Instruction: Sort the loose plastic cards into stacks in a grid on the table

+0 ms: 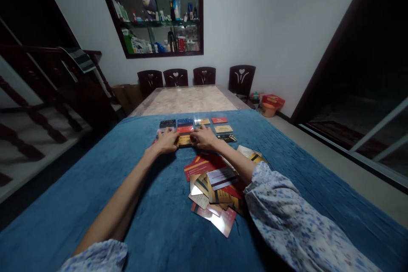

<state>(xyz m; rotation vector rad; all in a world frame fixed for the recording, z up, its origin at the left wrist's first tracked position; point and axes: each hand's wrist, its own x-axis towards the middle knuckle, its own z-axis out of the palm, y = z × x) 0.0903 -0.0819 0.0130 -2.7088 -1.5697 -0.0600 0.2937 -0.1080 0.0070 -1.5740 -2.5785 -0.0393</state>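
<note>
A gold card (185,140) lies in the front row of a grid of cards on the blue cloth. My left hand (168,140) presses its curled fingers against the card's left edge. At the right edge, my right hand (204,137) pinches the same card. Just behind it are a red card (185,129) and a blue card stack (185,121). A dark card stack (167,123) sits at the back left. Right of my right hand are a red card (219,120), a pale gold card (223,128) and a black card (227,138). My left hand partly covers other cards.
A loose, overlapping pile of cards (222,178) spreads under my right forearm. The blue cloth (95,187) covers the near part of the table, with a bare tabletop (191,98) beyond. Several dark chairs (204,76) stand at the far end.
</note>
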